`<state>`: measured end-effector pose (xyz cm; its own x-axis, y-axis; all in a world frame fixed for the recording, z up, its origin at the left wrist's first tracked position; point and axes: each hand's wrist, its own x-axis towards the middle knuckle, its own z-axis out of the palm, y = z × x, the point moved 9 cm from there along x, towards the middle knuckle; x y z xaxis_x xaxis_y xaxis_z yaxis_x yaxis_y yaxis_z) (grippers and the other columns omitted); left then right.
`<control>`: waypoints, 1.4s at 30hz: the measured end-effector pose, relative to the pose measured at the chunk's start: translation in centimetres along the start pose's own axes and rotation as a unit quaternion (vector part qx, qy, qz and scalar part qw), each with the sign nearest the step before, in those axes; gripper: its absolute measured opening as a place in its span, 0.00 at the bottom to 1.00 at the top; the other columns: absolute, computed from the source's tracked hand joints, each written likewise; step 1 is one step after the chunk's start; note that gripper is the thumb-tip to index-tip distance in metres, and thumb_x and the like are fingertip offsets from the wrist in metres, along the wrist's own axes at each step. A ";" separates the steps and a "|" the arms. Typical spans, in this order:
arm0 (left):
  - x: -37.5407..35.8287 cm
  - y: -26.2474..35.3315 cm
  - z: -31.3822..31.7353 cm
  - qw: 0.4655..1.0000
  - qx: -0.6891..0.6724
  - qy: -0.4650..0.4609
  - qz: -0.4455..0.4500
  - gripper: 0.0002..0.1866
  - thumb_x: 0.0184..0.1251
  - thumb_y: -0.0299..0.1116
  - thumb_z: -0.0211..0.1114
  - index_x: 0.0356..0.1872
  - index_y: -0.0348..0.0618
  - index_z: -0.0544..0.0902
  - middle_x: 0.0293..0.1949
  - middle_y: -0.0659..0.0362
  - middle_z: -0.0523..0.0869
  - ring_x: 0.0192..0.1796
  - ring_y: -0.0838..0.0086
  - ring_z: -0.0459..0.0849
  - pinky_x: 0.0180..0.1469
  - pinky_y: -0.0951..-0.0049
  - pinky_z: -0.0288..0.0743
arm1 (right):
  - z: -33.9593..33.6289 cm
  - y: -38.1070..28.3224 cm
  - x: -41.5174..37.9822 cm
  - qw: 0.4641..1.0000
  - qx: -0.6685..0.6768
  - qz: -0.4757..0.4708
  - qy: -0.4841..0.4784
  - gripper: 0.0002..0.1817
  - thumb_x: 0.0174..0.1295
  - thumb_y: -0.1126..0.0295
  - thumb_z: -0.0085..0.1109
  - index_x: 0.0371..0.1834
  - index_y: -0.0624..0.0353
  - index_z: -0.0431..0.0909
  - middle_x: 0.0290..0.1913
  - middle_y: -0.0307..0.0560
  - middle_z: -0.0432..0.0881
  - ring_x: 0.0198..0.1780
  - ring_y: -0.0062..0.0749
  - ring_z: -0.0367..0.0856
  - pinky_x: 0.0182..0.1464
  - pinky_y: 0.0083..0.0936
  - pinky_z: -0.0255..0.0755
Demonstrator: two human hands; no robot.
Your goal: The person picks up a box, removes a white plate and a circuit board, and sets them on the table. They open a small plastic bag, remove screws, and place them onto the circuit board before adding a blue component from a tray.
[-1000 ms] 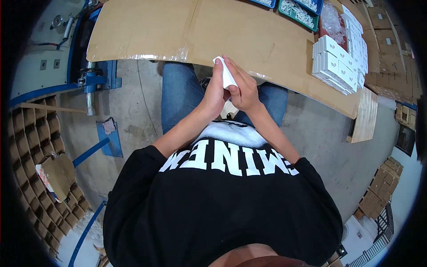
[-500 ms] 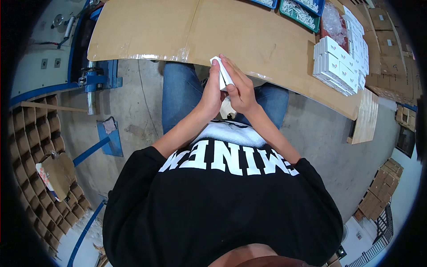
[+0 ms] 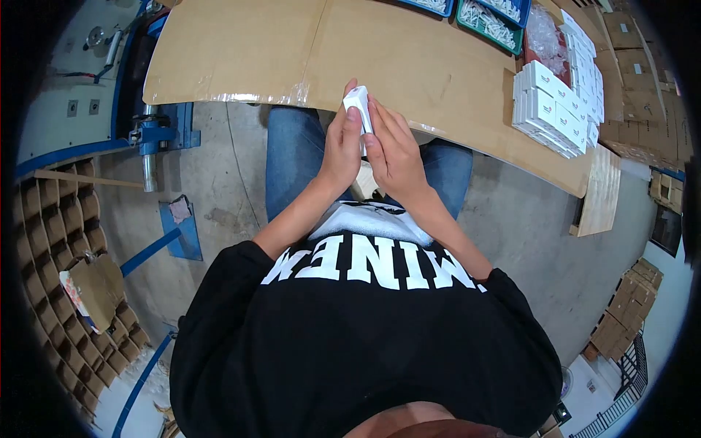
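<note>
A small white box (image 3: 357, 98) is held between my two hands, just over the near edge of the cardboard-covered table. My left hand (image 3: 342, 142) grips its left side, with the thumb lying on the face towards me. On the right side my right hand (image 3: 395, 150) presses against it, fingers stretched along the box and thumb near its lower end. Parts of the box are hidden behind the palms and fingers.
The cardboard-covered table (image 3: 380, 44) spans the front. Stacked white boxes (image 3: 553, 109) stand at its right, beside clear plastic bags (image 3: 546, 33). A green tray (image 3: 489, 25) and a blue tray (image 3: 431, 6) hold small white pieces. At left is a blue-framed machine (image 3: 150, 139).
The white box has turned more upright and shifted slightly. My left fingers now show above its far left side, and my right hand has moved a little lower along it.
</note>
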<state>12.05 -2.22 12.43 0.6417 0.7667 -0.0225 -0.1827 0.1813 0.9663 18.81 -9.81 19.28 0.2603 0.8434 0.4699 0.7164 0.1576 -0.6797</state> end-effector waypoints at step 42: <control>-1.2 1.2 1.2 1.000 -0.013 0.002 0.027 0.34 0.86 0.52 0.40 0.80 0.37 0.55 0.62 0.53 0.74 0.59 0.71 0.74 0.64 0.71 0.68 | -1.4 -0.4 -0.7 0.998 0.036 0.026 0.052 0.27 0.71 0.63 0.62 0.67 0.71 0.75 0.65 0.62 0.79 0.58 0.53 0.80 0.59 0.37 0.76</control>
<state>11.93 -3.65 13.87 0.6271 0.7785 0.0274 -0.2362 0.1565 0.9590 19.24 -11.19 19.97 0.3643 0.7944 0.4861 0.6528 0.1544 -0.7416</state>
